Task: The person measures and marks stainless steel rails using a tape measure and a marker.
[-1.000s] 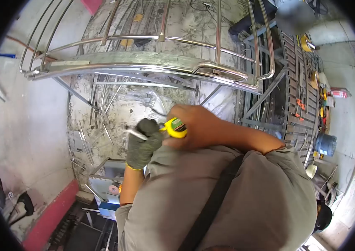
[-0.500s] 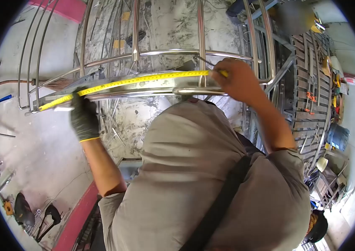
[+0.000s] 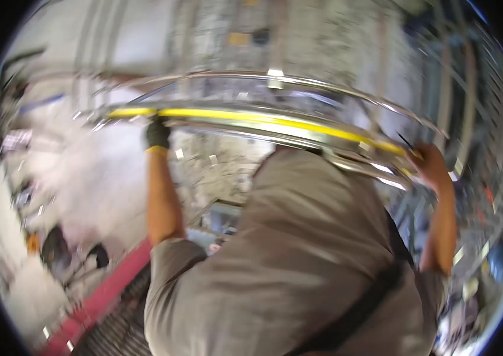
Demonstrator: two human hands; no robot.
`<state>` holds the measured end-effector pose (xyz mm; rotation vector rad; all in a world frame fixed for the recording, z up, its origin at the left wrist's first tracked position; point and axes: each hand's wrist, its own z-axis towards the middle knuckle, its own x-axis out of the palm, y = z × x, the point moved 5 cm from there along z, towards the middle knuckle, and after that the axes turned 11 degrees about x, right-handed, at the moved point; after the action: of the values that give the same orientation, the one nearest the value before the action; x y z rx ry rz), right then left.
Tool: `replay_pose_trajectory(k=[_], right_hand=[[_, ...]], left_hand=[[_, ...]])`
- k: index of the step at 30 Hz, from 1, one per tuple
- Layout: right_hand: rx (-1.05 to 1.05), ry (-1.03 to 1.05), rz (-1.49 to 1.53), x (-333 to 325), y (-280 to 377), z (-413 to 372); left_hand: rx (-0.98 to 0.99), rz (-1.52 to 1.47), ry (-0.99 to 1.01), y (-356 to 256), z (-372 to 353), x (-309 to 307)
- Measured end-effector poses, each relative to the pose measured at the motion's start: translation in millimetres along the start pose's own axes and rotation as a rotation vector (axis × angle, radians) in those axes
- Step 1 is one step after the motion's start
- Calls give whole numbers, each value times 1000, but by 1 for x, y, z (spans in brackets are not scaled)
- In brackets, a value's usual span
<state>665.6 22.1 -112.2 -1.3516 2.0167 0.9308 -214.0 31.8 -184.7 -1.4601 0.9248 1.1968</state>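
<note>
yellow tape measure stretched taut along the curved steel rail, long axis left to right. gloved left hand pins one end, bare right hand grips the other. fingers closed, blurred.

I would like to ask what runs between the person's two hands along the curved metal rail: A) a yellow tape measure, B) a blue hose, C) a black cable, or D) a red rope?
A: though the picture is blurred, a yellow tape measure shows stretched along the curved metal rail, from the gloved left hand to the bare right hand.
</note>
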Motion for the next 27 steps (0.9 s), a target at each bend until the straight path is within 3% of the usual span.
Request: replay_pose_trajectory(k=[2, 3, 4, 5, 7, 12, 18, 20, 22, 23, 26, 27], right_hand=[[-1, 35, 204, 15, -11, 5], [-14, 27, 221, 21, -19, 6], [-12, 18, 235, 24, -29, 5], [0, 17, 253, 28, -41, 5], [55, 29, 311, 28, -58, 8], [29, 28, 369, 26, -41, 13], [43, 15, 330, 5, -1, 12], [-38, -15, 345, 2, -5, 19], [-75, -72, 269, -5, -5, 22], [-49, -71, 273, -9, 12, 13], [-211, -91, 148, -11, 23, 15], [-120, -58, 221, -8, 16, 20]], left_hand=[[-156, -196, -73, -8, 6, 3], [-351, -481, -165, -6, 8, 6], [-825, -1127, -306, -7, 7, 17], [-801, -1287, -428, -12, 9, 10], [-777, -1268, -378, 23, 19, 14], [-748, -1160, -361, 36, 24, -12], [-905, -1255, -547, 57, 26, -16], [-943, -1197, -539, 57, 21, -24], [-888, -1292, -521, 73, 24, -7], [-921, -1265, -600, 112, 34, 39], [-985, -1209, -612, 94, 19, 12], [-1012, -1152, -595, 88, 13, 0]])
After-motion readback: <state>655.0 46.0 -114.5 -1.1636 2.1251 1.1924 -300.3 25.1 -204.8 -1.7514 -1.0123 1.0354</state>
